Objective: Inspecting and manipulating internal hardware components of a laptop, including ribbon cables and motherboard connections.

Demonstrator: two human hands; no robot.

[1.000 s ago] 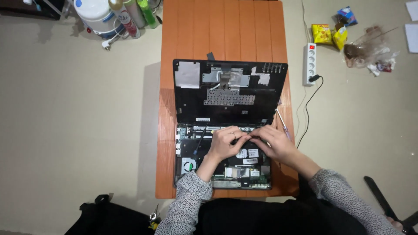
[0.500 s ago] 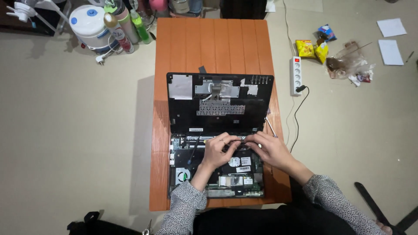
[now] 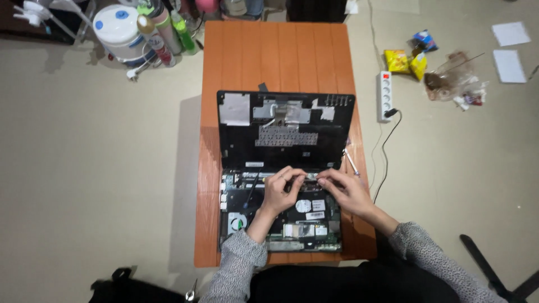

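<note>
I am resting my left hand (image 3: 279,193) and right hand (image 3: 347,191) on the opened black laptop base with exposed circuit boards (image 3: 281,210), lying on the orange wooden table (image 3: 278,53). Both sets of fingertips are pinching at a small part by the hinge; I cannot tell what they are gripping.

An orange slatted wooden tabletop (image 3: 281,56) stands on a beige floor (image 3: 84,168). On the tabletop lies 1 opened laptop (image 3: 283,168), its black upper cover (image 3: 286,132) folded away from the person and the exposed base with circuit boards nearer them. Just right of the laptop, on the tabletop's edge, lies a slim screwdriver (image 3: 351,162). On the floor right of the laptop lie a white power strip (image 3: 386,95), yellow snack packets (image 3: 405,62) and 2 white papers (image 3: 510,47); far left of it stand bottles (image 3: 160,31) and a white container (image 3: 119,31).
</note>
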